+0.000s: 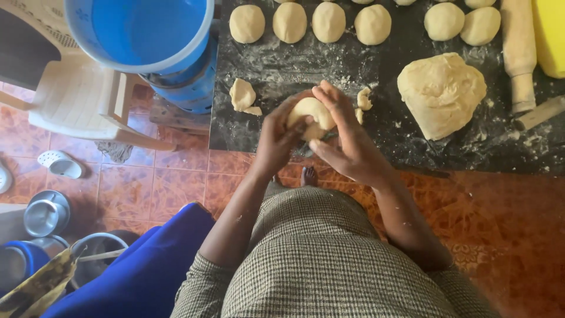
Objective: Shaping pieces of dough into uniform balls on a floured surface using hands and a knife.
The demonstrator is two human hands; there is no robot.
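Note:
Both hands cup one pale lump of dough (312, 112) just above the near edge of a dark, floured work surface (306, 65). My left hand (276, 138) grips it from the left, my right hand (347, 138) wraps over it from the right. A large uncut dough mass (441, 94) lies to the right. Several rolled dough balls (328, 22) line the far side. Small dough scraps (242, 95) rest left of my hands, and another scrap (365, 99) lies beside my right fingers.
A wooden rolling pin (519, 47) and a yellow container (550, 35) sit at the far right. A blue bucket (141, 32) stands on a cream plastic chair (82, 100) to the left. Metal pots (46, 213) and blue cloth (147, 271) are on the tiled floor.

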